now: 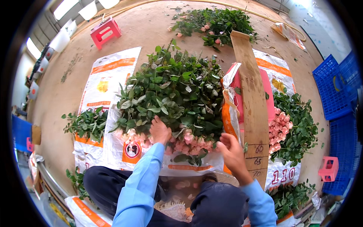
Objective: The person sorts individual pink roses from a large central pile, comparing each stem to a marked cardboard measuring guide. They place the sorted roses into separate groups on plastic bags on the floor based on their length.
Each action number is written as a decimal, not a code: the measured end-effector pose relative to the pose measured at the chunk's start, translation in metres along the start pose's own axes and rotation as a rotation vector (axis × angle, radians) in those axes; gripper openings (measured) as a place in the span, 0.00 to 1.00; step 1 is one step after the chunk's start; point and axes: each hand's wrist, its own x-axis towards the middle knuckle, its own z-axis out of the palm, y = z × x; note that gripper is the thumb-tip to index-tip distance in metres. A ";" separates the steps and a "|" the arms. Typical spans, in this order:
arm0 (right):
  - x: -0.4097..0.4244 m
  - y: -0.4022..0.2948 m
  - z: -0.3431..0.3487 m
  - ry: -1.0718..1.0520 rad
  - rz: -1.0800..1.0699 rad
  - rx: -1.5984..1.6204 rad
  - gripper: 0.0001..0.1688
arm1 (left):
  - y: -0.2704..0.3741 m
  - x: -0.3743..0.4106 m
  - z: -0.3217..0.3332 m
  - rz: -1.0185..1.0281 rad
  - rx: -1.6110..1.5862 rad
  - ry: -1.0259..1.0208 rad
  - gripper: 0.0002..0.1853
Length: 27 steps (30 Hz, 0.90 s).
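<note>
A large heap of leafy rose stems (175, 90) lies before me, its pale pink rose heads (190, 142) pointing towards me over white woven sacks. My left hand (160, 130) reaches into the near edge of the heap, among leaves and blooms; its fingertips are partly hidden, so any hold on a stem cannot be told. My right hand (232, 153) hovers at the heap's right end, fingers apart and bent, with nothing seen in it. Beside it stands a wooden board (253, 99) with handwritten length marks, resting over a pink plastic stool (266, 93).
Bundled pink roses (279, 130) lie right of the board, more stems (88, 123) at left. Another rose pile (218, 25) is on the floor at the back. A red stool (105, 31) stands back left; blue plastic crates (331, 88) line the right side.
</note>
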 end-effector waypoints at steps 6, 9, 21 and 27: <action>0.113 0.079 0.068 0.163 0.210 -0.564 0.52 | 0.038 -0.018 -0.031 0.364 -0.040 0.402 0.46; 0.134 0.102 0.079 0.314 0.150 -0.681 0.53 | 0.058 -0.019 -0.014 0.416 -0.333 -0.163 0.47; 0.161 0.102 0.061 -0.016 0.408 -0.377 0.63 | 0.075 -0.010 0.016 0.219 -0.196 -0.335 0.43; 0.167 0.136 0.068 0.053 0.236 -0.362 0.56 | 0.086 -0.020 0.016 0.204 -0.199 -0.327 0.40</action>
